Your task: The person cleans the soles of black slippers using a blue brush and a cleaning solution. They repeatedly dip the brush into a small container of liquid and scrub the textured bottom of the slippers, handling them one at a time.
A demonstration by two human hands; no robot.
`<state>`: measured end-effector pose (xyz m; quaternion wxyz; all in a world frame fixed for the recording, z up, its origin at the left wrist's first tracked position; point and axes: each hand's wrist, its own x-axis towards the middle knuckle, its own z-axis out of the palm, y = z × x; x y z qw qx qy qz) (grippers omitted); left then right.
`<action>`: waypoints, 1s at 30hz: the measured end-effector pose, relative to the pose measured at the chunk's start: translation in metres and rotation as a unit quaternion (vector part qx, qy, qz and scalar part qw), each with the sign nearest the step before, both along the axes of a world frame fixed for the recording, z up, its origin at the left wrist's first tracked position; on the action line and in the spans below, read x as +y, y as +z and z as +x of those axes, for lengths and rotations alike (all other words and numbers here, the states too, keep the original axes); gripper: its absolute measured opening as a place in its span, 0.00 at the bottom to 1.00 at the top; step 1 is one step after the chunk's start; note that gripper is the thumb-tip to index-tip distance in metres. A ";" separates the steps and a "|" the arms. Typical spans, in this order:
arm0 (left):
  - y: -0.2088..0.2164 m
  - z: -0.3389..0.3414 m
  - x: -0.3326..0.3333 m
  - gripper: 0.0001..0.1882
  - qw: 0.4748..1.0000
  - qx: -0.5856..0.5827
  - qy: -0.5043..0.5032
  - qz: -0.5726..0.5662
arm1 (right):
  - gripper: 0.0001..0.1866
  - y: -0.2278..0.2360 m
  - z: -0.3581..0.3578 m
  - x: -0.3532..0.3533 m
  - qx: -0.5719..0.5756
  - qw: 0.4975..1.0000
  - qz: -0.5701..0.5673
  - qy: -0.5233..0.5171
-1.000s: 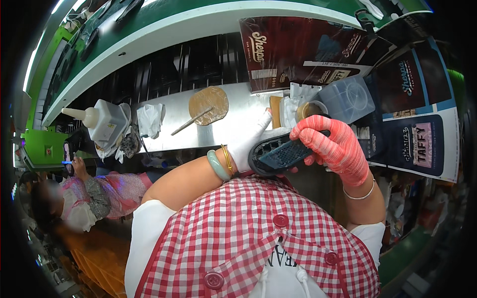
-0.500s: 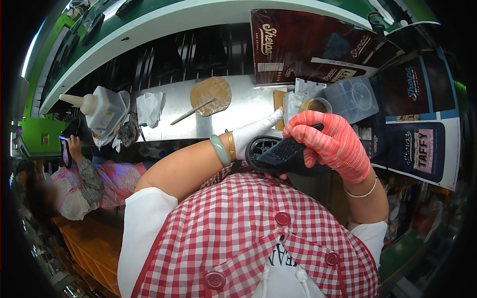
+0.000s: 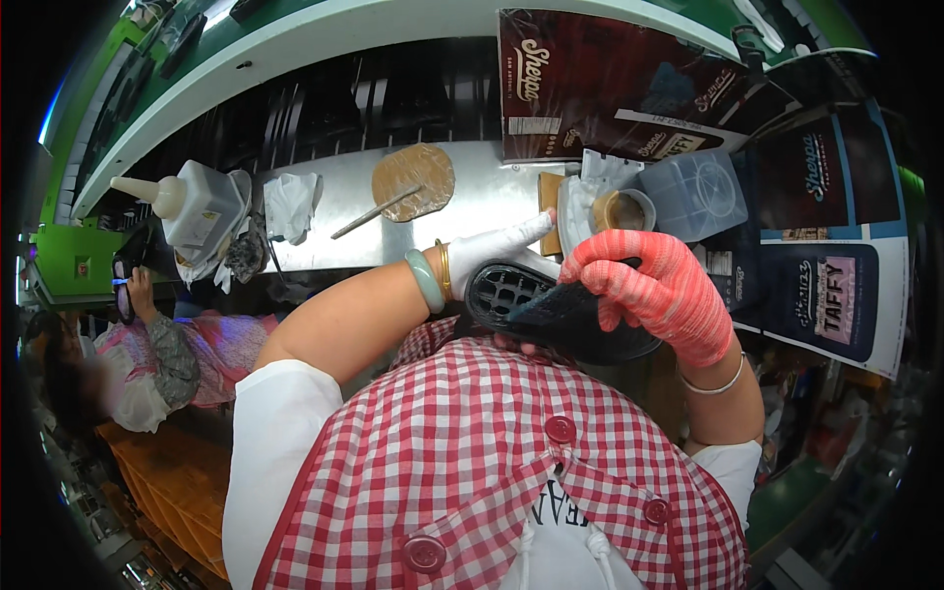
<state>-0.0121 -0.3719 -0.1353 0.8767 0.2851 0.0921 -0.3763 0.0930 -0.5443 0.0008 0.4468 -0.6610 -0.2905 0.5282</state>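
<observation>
Hard to make out in full: a black shoe sole (image 3: 560, 315) with a grid-patterned tread, held close to the chest above the red-checked apron (image 3: 511, 462), its right end hidden under the right hand (image 3: 654, 290) and its lower edge cut off by the apron. Right hand in a red-and-white knit glove, fingers curled tight over the sole's upper edge, gripping it. Left hand (image 3: 497, 251) in a white glove, mostly behind the sole's left end, index finger stretched out and pointing toward the desk; grip beneath the sole not visible, so closed or open cannot be told. On the left wrist, a pale green bangle (image 3: 425, 280) beside a thin gold one. Beyond the hands, a metal desk (image 3: 472, 211) carrying a round brown pad (image 3: 413, 180) with a stick lying across it, a crumpled white cloth (image 3: 292, 204), a pale glue bottle (image 3: 197, 205) with a nozzle, a small brown-filled cup (image 3: 619, 209) just beside a clear plastic box (image 3: 696, 194). Dark printed cartons (image 3: 610, 84) standing at the back and right, bent by the lens. At left, well apart, another person in a pink patterned sleeve (image 3: 187, 354), hand raised.
</observation>
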 end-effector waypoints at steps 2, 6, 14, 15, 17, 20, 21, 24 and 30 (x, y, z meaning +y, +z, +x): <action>0.006 0.001 -0.001 0.51 1.000 -0.005 0.005 0.017 | 0.10 -0.003 0.003 -0.003 -0.010 1.000 0.000 0.007; 0.006 0.000 -0.005 0.53 0.998 0.060 0.034 -0.004 | 0.12 -0.007 0.006 -0.012 -0.015 1.000 0.006 0.007; -0.009 -0.005 0.020 0.56 0.999 -0.017 -0.034 0.039 | 0.08 -0.023 0.017 -0.029 -0.028 1.000 0.008 -0.002; -0.005 -0.005 0.023 0.55 0.998 -0.021 -0.032 0.055 | 0.08 -0.026 0.018 -0.031 -0.031 0.999 0.007 -0.006; -0.011 -0.007 0.023 0.49 0.999 0.026 0.028 0.026 | 0.08 -0.035 0.022 -0.039 -0.032 0.998 0.016 -0.058; -0.011 -0.013 0.033 0.39 0.993 0.007 0.113 0.040 | 0.13 -0.051 0.037 -0.055 -0.031 0.968 0.159 -0.192; -0.013 -0.016 0.039 0.36 0.989 -0.014 0.137 0.051 | 0.14 -0.062 0.045 -0.062 -0.033 0.946 0.197 -0.255; -0.022 -0.030 0.054 0.30 0.930 -0.156 0.304 0.136 | 0.18 -0.078 0.056 -0.069 -0.080 0.878 0.221 -0.416; -0.106 -0.062 0.042 0.28 0.907 -0.001 0.421 0.009 | 0.13 -0.150 0.067 -0.072 -0.111 0.872 0.107 -0.465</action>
